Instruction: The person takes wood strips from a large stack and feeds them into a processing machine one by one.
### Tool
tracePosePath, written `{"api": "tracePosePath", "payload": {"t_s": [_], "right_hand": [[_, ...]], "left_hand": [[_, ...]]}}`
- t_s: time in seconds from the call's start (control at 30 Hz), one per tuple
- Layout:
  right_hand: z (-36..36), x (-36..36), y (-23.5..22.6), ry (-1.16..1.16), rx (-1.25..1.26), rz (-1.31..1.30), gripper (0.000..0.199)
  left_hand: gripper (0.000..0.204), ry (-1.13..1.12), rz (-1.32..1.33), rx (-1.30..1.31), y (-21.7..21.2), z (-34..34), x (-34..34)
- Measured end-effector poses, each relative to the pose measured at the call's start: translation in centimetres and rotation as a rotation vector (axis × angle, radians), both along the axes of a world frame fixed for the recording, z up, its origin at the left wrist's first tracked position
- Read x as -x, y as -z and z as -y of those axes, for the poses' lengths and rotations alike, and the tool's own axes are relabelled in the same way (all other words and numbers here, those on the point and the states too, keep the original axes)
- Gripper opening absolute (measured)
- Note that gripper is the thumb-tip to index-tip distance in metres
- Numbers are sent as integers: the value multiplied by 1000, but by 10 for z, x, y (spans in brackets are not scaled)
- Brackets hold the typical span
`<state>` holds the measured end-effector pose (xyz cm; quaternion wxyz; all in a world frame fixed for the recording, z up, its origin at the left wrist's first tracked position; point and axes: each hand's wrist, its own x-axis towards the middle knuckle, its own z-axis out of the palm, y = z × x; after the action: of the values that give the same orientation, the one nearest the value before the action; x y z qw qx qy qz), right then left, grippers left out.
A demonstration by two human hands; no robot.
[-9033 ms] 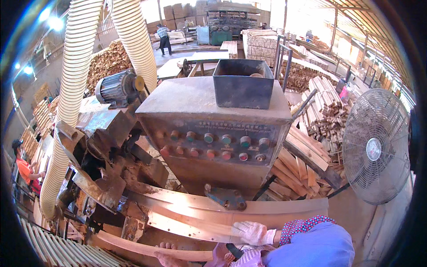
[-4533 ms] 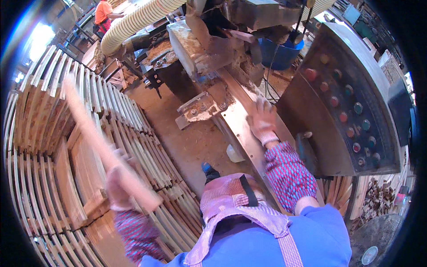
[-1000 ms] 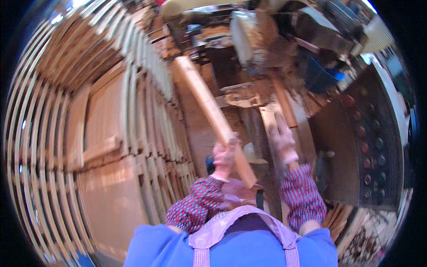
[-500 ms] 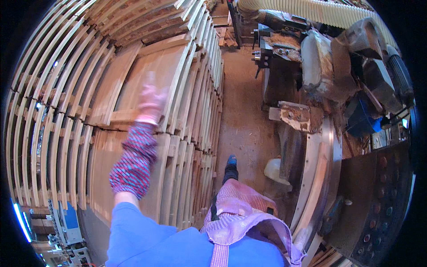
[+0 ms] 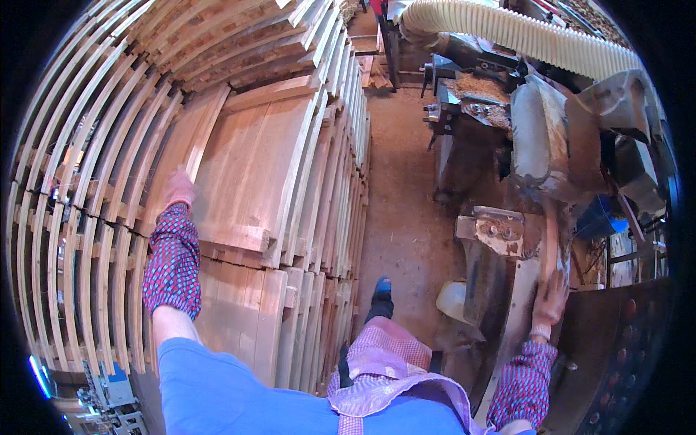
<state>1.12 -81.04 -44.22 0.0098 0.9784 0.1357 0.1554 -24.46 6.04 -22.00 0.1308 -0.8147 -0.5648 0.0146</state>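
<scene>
A layered stack of wooden boards (image 5: 250,156) fills my left side. My left hand (image 5: 180,190), in a pinkish glove, is closed at the edge of a narrow wooden board (image 5: 206,130) on top of it; its fingertips are partly hidden. To my right, a long wooden strip (image 5: 551,232) lies along the metal rail of a machine (image 5: 511,308). My right hand (image 5: 551,301), also gloved and slightly blurred, rests on the strip with its fingers stretched forward. Patterned sleeve covers reach over both forearms.
A dusty floor aisle (image 5: 399,167) runs between the stack and the machine. Sawdust-covered metal housings (image 5: 540,130) and a ribbed cream hose (image 5: 507,25) stand at the far right. A panel with round buttons (image 5: 616,348) is at the near right. One blue shoe (image 5: 383,285) shows below me.
My left hand has moved left and nearer, from over the middle of the stack to the narrow board. My right hand has come into view on the wooden strip. The view has shifted slightly.
</scene>
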Motion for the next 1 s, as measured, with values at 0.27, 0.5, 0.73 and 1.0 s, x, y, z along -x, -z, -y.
{"api": "tracePosePath", "payload": {"t_s": [0.27,0.5,0.73,1.0], "right_hand": [[-180,95,-141,-529,-1162,-641,42],[-163,231,-171,-488,-942,-726,89],[14,339,-115,10,-714,-572,69],[50,222,-24,20,92,-92,57]], "left_hand": [[44,70,1312,1589,-18,289,-14],[41,315,1590,1581,82,572,-35],[46,225,1378,1952,124,662,-34],[35,203,1324,1852,140,627,-33]]}}
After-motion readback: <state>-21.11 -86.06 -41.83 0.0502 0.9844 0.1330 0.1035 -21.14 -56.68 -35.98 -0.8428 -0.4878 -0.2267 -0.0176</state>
